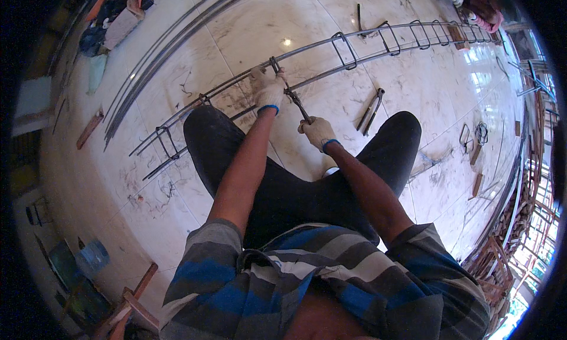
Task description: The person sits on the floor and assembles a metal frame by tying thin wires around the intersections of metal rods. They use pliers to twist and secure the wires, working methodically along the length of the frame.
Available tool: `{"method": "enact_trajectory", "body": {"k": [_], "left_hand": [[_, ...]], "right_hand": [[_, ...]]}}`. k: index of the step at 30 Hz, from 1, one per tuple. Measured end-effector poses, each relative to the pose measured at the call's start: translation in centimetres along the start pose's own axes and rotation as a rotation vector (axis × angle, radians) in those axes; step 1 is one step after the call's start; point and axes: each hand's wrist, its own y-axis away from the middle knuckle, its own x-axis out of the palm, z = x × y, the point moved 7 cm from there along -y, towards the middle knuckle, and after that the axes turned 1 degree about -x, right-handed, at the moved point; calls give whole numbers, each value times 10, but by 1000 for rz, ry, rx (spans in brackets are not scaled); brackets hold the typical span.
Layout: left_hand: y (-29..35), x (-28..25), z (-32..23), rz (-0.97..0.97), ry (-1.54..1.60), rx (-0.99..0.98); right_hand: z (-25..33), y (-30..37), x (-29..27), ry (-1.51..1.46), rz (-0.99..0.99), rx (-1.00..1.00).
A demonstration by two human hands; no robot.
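A long rebar cage (319,76) of thin parallel bars with square stirrups lies across the floor in front of my knees. My left hand (267,87), in a pale knit glove with a blue cuff, is closed at the cage around a stirrup (273,62). My right hand (319,133), gloved alike, grips the handles of dark pincers (300,103). Their jaw end reaches the near bar, just right of my left hand. Whether the jaws hold a wire is too small to tell. Another pair of pincers (371,111) lies on the floor before my right knee.
Loose steel rods (159,56) lie at the far left, past a wood scrap (90,130). A co-worker (481,6) crouches by the cage's far right end. Wire coils (481,133) and wood pieces lie at right, with stacked timber (508,245) along the edge.
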Motion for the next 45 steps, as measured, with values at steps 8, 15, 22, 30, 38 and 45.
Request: {"method": "enact_trajectory", "body": {"k": [8, 15, 22, 30, 38, 45], "left_hand": [[-34, 22, -35, 168, -402, 458], [-51, 45, -29, 376, -405, 503], [-49, 47, -34, 458, -475, 485], [-60, 48, -29, 511, -383, 415], [1, -9, -37, 150, -52, 243], [131, 61, 3, 1144, 950, -729]], "right_hand": [[6, 3, -5, -2, 5, -8], [-5, 0, -4, -123, -54, -22], [-11, -6, -8, -61, 0, -81], [28, 31, 13, -1375, 975, 332], [24, 27, 19, -1494, 1041, 276], [10, 21, 13, -1152, 815, 224]]}}
